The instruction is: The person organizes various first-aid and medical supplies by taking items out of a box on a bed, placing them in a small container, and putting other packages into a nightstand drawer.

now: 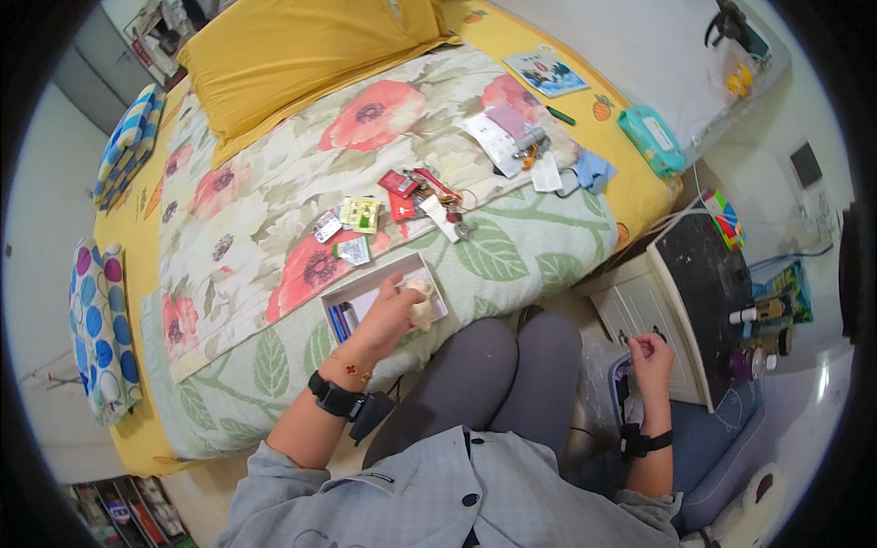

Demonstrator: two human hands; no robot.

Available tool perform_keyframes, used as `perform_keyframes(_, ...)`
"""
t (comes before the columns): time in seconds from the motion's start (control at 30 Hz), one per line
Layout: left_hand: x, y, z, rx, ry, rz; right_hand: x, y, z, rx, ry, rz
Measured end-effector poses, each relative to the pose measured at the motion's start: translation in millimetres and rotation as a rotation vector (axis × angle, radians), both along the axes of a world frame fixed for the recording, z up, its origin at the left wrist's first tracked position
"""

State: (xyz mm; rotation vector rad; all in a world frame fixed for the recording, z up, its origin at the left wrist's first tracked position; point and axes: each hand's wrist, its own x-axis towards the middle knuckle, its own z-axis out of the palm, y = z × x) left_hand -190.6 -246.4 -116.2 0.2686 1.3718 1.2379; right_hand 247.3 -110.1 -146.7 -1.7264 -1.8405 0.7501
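My left hand (384, 315) is over an open white box (430, 264) at the bed's near edge, its fingers closed on a crumpled cream-coloured item (420, 305) at the box's right end; the kind of item is unclear. Several pens (340, 320) lie in the box's left end. My right hand (651, 356) hangs above a lined bin (616, 390) beside the nightstand, fingertips pinched together; whether something small is between them cannot be told. Beyond the box lie small packets (361, 214), red sachets (399, 183) and a bunch of keys (452, 205).
Papers (500, 140), a blue cloth (595, 171) and a teal wipes pack (651, 140) lie farther right on the bed. A yellow pillow (301, 61) is at the back. The nightstand (706, 294) holds bottles (750, 363) and a colourful block toy (726, 219).
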Motion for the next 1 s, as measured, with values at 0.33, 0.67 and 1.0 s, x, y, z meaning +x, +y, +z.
perform_keyframes(0.33, -12, -14, -10, 0.039, 0.904, -0.286, -184, 21, 61, 0.135, 0.056, 0.567)
perform_keyframes(0.67, 4, 1, -9, -0.016, 1.228, -0.306, -366, 54, 3, 0.455, -0.268, 0.727)
perform_keyframes(1.0, -31, -35, 17, 0.192, 1.251, -0.091, -366, 80, 13, 0.077, -0.011, 0.632)
